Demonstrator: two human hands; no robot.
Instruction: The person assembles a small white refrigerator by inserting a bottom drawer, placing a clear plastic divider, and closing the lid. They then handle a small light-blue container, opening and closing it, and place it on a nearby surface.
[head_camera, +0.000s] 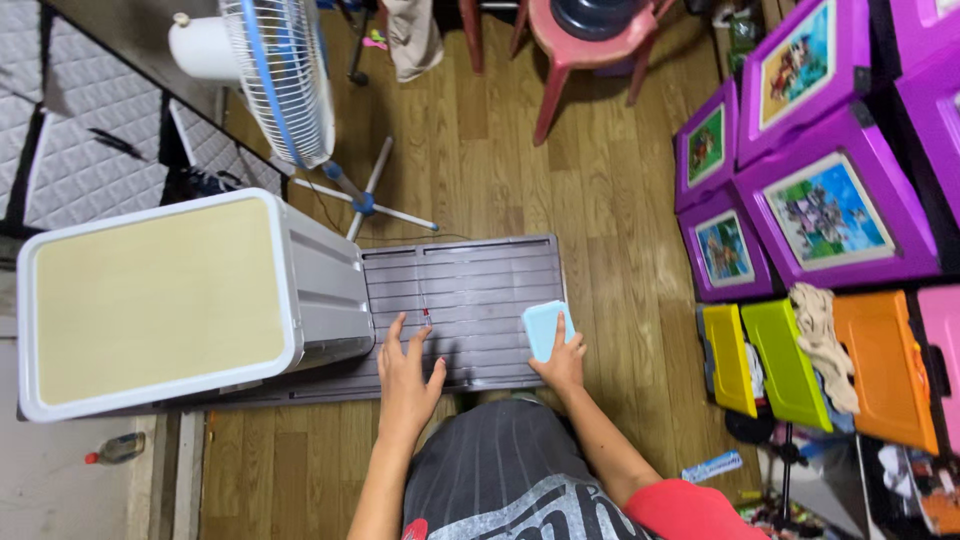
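The person's left hand (405, 372) is lying flat with fingers spread wide on the grey ribbed plastic panel (480, 285) and is holding nothing. The right hand (562, 360) is pressing a light blue sponge (546, 328) against the same panel, fingers narrow over the sponge's near edge. The sponge, a soft rounded rectangle, is sitting at the panel's right end, near its front edge.

The panel is a flat, dull moulded slab crossed by long ridges, lying on the glossy wood-plank floor (610, 230). To the panel's left, touching or overlapping it, a white-rimmed storage box (160, 300) with a pale yellow face is standing. Beyond the panel's far edge a white pedestal fan (285, 70) is standing on thin crossed legs.

Judging from this, the panel could slide on the smooth floor if the right hand's push outweighs the left hand's bracing. The sponge could also snag on the ridges and slip from the fingers. A thin cord (425, 290) is trailing across the panel and might catch.
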